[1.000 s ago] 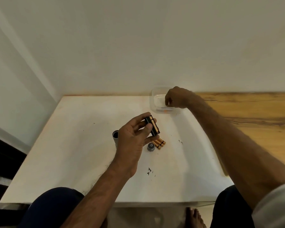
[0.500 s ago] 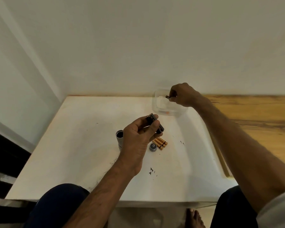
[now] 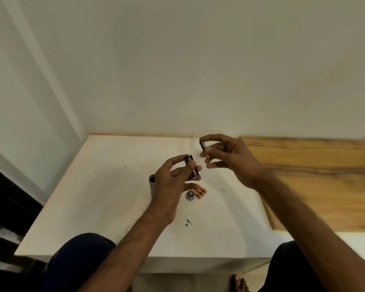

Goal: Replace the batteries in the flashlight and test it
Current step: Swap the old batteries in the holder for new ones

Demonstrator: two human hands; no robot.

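We are looking down on a white table that is carrying a grey flashlight tube, its dark open end showing. To its right a round end cap is sitting just beside a cluster of orange batteries. Dark specks are lying nearer us, and a clear container is showing faintly at the far edge.

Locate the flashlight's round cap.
Head view: the round cap lies on the white table, beside the loose batteries, just right of the left hand.
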